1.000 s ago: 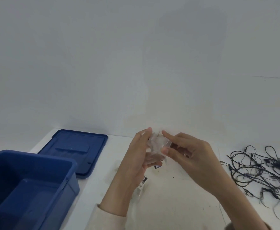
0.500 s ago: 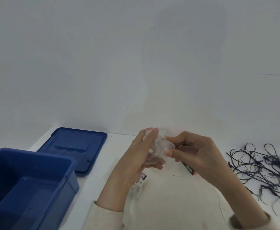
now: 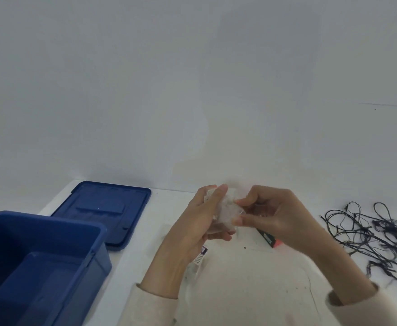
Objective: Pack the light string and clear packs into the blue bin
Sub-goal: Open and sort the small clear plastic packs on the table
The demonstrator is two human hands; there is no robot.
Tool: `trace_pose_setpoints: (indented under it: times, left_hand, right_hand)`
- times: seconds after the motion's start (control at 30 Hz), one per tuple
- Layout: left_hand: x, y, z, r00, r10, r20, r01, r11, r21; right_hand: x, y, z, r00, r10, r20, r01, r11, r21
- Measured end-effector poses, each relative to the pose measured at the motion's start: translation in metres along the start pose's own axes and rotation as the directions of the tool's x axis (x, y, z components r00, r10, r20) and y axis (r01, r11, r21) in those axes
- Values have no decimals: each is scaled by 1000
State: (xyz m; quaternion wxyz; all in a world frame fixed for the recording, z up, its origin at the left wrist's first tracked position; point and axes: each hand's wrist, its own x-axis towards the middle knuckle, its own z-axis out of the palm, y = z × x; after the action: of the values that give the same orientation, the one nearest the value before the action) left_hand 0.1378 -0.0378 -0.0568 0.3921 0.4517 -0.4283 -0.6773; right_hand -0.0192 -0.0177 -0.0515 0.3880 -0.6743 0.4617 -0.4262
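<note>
left hand [image 3: 200,222] and right hand [image 3: 270,215]: both pinch one clear pack [image 3: 227,211] mid-table | bin [image 3: 98,234]: open, front-left corner, nearer left hand | light string [image 3: 376,234]: right edge, untouched

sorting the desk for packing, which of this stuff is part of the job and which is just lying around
Part of the job:
- clear pack, held between left hand and right hand
- second clear pack on the table
- light string, tangled at the right
- blue bin, open

Lying about:
- bin lid, flat behind the bin
- small black and red item under the right hand
</note>
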Motion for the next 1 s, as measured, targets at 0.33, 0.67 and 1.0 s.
trace_pose_setpoints:
  times: [0.33,0.67,1.0]
  left_hand:
    - [-6,6,9,966,214,-142,-238,954,-183]
    - [-6,3,6,924,346,-165,-371,915,-160]
    - [-6,1,11,870,446,-209,-454,891,14]
  right_hand:
    - [-16,-7,27,966,-175,-192,157,982,-105]
    - [-28,-13,35,973,-168,-158,149,981,-125]
    - [-16,-10,23,891,278,-359,-73,868,491]
